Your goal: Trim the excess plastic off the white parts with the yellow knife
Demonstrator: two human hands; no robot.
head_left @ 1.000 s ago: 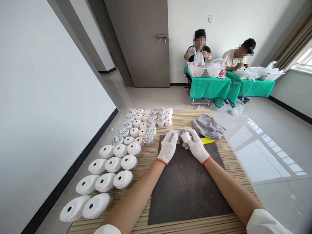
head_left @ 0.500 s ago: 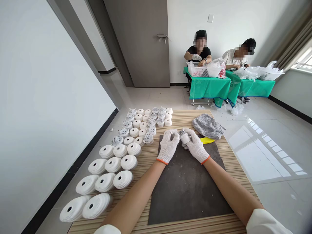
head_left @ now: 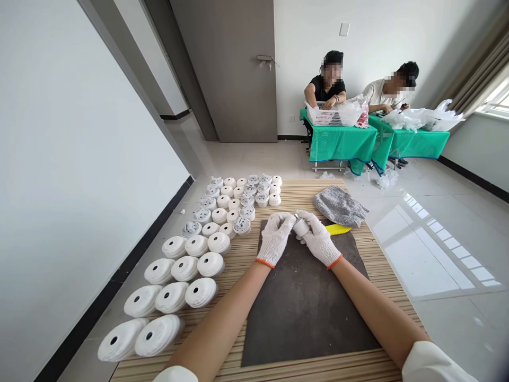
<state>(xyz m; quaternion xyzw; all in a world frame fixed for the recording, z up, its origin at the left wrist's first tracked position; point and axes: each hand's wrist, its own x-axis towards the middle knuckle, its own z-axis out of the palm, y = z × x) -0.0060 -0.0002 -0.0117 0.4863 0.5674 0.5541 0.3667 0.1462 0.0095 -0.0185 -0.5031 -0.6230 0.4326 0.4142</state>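
A small white cylindrical part (head_left: 301, 227) with a metal-looking top is held over the dark mat (head_left: 302, 302). My right hand (head_left: 321, 241), in a white knitted glove with an orange cuff, grips its body from the right. My left hand (head_left: 273, 241), gloved the same way, has its fingers closed and pinching at the part's upper end. The fingertips hide much of that end. Just beyond my right hand lies a flat yellow object (head_left: 339, 229), partly covered by the hand.
Rows of white round housings (head_left: 209, 264) with dark centre holes stand left on the striped table (head_left: 294, 197); several farther ones (head_left: 242, 226) show grey tops. A grey knitted cloth (head_left: 341, 206) lies at the back right. Two people sit behind green-covered tables (head_left: 344, 143) holding baskets and plastic bags.
My left fingers have closed in on the part's upper end, and the part has tilted slightly. Across the room, one person's gloved hand has gone down into the basket.
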